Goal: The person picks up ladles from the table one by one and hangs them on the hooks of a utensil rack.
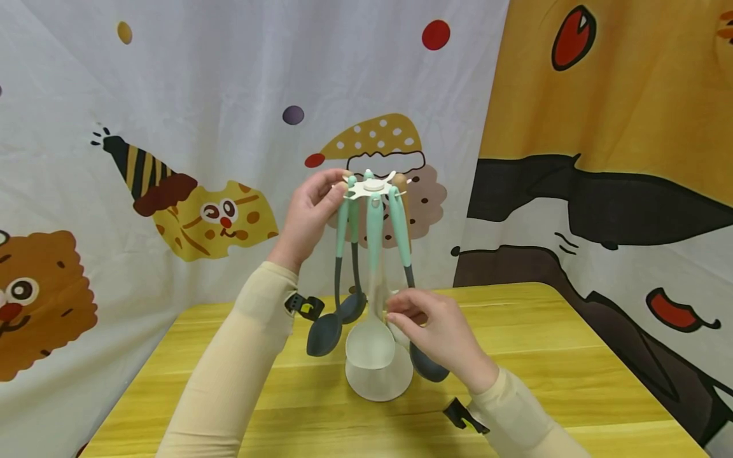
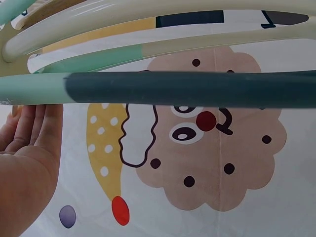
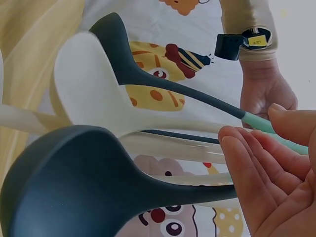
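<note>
A cream utensil rack [image 1: 373, 186] stands upright on a round base. Mint-handled kitchen utensils hang around its top. My left hand [image 1: 309, 213] is up at the rack's left side, thumb and fingers pinching the handle top of a dark spoon [image 1: 324, 334] at its hook. The left wrist view shows those fingers behind the mint handle [image 2: 32, 89]. Lower down, my right hand [image 1: 443, 327] has its fingers loosely bent beside the stem of a cream spoon [image 1: 370, 343]. A dark ladle [image 3: 69, 182] hangs close to that hand, its head partly hidden behind it in the head view.
The rack stands on a yellow wood-grain table [image 1: 504, 356]. Behind it hangs a cartoon-printed curtain [image 1: 240, 76]. Another dark-headed utensil [image 1: 353, 308] hangs at the back left, and a brown handle end [image 1: 399, 183] shows at the back right of the rack top.
</note>
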Demonstrator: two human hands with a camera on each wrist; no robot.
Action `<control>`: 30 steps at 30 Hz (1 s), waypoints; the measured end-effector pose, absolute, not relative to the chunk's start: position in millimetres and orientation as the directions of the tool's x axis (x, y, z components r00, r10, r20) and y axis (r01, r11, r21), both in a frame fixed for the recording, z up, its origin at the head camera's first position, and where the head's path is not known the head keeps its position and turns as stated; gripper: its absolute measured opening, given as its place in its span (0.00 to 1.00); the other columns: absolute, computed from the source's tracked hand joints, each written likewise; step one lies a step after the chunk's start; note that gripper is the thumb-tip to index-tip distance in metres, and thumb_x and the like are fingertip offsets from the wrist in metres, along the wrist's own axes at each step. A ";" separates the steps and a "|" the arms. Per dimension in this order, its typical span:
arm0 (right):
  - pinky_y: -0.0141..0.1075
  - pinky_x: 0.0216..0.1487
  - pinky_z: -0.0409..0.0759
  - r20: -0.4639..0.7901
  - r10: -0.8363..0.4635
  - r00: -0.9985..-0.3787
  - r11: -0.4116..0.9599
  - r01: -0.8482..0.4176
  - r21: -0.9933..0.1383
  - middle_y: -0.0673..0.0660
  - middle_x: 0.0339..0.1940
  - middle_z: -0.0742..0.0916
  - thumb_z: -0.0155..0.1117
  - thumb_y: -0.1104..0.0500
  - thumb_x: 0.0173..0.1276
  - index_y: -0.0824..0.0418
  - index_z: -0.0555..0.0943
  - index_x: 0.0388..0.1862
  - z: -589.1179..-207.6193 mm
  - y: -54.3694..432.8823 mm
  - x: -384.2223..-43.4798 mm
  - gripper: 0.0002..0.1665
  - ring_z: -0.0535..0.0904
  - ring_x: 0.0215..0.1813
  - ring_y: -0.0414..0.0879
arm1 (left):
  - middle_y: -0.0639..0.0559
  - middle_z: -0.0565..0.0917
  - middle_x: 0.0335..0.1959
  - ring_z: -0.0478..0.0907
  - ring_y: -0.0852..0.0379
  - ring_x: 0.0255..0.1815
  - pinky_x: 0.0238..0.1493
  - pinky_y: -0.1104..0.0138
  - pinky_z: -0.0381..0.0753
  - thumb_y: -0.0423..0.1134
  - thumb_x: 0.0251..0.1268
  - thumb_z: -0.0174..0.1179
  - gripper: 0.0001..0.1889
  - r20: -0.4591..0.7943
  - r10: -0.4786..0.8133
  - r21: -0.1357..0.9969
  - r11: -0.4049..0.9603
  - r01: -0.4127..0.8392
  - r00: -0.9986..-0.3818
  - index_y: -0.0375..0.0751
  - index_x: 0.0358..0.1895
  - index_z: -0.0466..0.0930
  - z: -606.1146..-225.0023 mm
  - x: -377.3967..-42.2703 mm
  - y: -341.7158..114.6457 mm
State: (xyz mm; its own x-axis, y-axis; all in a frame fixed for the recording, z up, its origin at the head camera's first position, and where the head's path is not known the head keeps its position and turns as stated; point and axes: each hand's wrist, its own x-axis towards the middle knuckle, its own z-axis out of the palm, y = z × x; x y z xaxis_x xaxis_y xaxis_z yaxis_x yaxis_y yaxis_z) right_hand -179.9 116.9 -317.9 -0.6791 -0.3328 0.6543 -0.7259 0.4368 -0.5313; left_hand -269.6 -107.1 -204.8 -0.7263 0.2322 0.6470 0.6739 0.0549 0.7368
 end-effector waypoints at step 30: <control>0.29 0.46 0.79 0.805 -0.227 -0.548 0.555 -0.752 -0.356 0.45 0.40 0.88 0.78 0.67 0.53 0.58 0.86 0.44 -316.5 144.8 -165.8 0.18 0.83 0.42 0.41 | 0.43 0.81 0.50 0.77 0.54 0.47 0.51 0.63 0.79 0.39 0.76 0.52 0.18 0.648 0.217 0.742 0.034 0.670 -0.730 0.32 0.62 0.74 -205.0 -268.4 -105.7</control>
